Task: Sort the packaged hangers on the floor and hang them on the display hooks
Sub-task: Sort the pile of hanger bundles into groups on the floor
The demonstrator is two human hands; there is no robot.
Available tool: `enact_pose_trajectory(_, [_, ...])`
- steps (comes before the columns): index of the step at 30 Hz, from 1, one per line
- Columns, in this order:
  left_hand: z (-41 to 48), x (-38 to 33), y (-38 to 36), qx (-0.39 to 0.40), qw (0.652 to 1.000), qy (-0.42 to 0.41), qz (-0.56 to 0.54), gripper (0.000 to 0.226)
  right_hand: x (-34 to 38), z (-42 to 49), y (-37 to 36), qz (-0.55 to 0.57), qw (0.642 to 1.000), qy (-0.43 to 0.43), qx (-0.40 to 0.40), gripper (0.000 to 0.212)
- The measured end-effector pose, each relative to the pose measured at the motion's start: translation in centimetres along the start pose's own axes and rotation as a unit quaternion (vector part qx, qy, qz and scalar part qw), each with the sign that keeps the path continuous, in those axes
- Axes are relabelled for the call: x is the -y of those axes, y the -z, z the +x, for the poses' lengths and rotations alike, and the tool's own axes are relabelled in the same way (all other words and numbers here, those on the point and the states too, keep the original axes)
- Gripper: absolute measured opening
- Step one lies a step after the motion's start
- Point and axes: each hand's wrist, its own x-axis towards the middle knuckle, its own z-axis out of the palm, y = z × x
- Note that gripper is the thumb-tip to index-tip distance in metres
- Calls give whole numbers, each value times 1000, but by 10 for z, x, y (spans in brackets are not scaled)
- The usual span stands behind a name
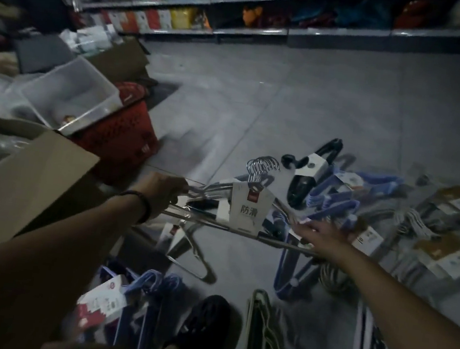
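hanger pack [206,214]: held up above the floor [292,94]
card [249,210]: "防滑" is printed on it
left hand [162,191]: wrapped round the pack's left end
right hand [321,239]: at the right end, grip can't be told

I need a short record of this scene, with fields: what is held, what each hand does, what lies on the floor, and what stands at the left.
Held: metal hanger pack, hooks up, white label in the middle
Left end: left hand grips it
Right end: right hand is on it; the grip is too blurred to tell
Floor: blue hangers, black hangers, more packs around
At left: red basket, tilted clear bin, cardboard box
Hung on hooks: none visible
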Motion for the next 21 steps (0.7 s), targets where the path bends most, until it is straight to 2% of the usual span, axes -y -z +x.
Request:
enact_pose_trajectory(3, [-9,28,11,7,999,7,33,21,33,-15,-26,-121,991,54,-7,42])
enact_pose_trajectory(6, [-14,62,11,57,996,61,34,20,55,-14,-43,-143,986,89,-15,41])
enact_pose_trajectory(9, [-19,78,8,137,985,101,-29,20,68,-6,-61,-168,977,130,-28,36])
enact_pose_trajectory(11, [-21,87,10,196,970,126,-66,30,77,-3,-73,-171,974,143,-23,25])
enact_pose_trajectory(13, [-27,90,10,232,956,141,-113,48,82,0,-84,-208,966,146,-37,26])
enact_pose_trajectory(15, [-35,92,7,228,956,132,-129,57,88,7,-98,-238,961,130,-57,30])
enact_pose_trajectory(18, [-47,88,1,195,971,112,-84,52,105,9,-130,-266,954,64,-124,38])
enact_pose_trajectory(21, [-53,75,-2,119,983,127,-61,53,145,-6,-171,-210,959,53,-185,53])
